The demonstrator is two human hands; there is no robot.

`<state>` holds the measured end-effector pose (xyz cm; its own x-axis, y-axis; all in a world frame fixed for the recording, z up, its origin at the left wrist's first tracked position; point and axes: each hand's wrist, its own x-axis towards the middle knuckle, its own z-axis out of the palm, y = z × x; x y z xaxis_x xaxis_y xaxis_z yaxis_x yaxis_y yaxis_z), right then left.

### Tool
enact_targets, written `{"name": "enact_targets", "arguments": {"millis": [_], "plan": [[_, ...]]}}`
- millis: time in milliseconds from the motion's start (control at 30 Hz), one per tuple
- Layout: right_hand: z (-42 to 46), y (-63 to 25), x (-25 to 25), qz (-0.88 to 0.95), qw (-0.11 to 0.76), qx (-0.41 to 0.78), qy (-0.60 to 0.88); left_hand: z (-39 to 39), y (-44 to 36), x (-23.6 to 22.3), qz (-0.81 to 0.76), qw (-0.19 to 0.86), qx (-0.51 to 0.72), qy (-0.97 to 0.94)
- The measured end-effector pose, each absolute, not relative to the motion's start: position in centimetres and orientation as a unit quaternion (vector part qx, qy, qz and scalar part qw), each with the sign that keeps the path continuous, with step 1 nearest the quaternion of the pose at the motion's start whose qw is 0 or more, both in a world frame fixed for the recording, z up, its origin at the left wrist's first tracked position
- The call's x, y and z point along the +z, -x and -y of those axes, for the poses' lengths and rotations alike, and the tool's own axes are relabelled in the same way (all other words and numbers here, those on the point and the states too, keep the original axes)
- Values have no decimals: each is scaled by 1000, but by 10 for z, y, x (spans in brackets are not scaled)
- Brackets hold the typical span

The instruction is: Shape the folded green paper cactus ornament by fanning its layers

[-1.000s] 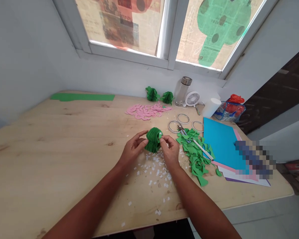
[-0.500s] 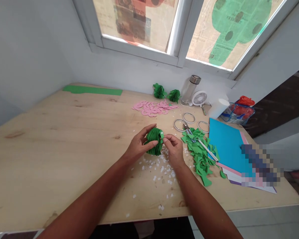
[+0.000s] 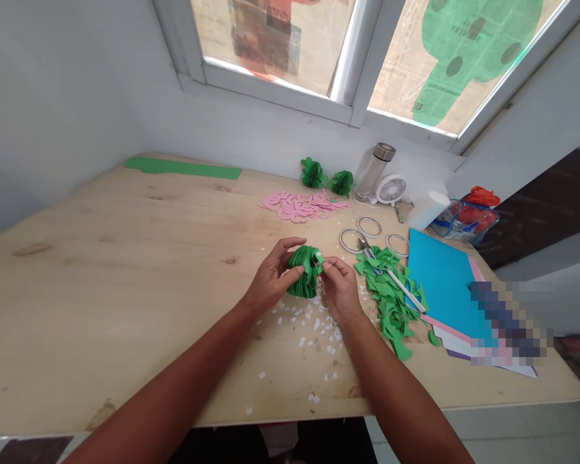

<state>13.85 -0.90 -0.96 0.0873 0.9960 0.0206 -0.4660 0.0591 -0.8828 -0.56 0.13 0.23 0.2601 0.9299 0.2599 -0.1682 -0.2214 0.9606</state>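
A bundle of stacked green paper cut-outs is held just above the wooden table. My left hand wraps round its left side with thumb and fingers closed on it. My right hand pinches the bundle's upper right edge, where a small white bit shows. Small white paper bits lie scattered under and in front of both hands.
A heap of green offcuts with scissors and a white pen lies to the right, beside blue and pink sheets. Pink cut-outs, two green paper balls, tape rings, a bottle, a small fan and a green strip sit farther back.
The view has shifted a little, and my hands have kept the green bundle. My left fingers have closed further round it and my right fingers have moved onto its top edge.
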Motion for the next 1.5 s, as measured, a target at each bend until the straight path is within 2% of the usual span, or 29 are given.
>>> {"name": "enact_targets", "arguments": {"millis": [200,400,700,1167,1500], "plan": [[8,-138,-14,355,630,573,386,-1,5,0,-358,441,540,-621],[8,-138,-20,424,619,520,409,-1,6,-1,-369,355,529,-677],[13,-137,-18,489,577,466,459,3,3,1,-407,293,511,-699],[11,-138,-19,495,578,453,465,4,2,1,-415,234,508,-718],[13,-137,-17,559,551,370,497,1,3,-1,-391,79,500,-769]]}}
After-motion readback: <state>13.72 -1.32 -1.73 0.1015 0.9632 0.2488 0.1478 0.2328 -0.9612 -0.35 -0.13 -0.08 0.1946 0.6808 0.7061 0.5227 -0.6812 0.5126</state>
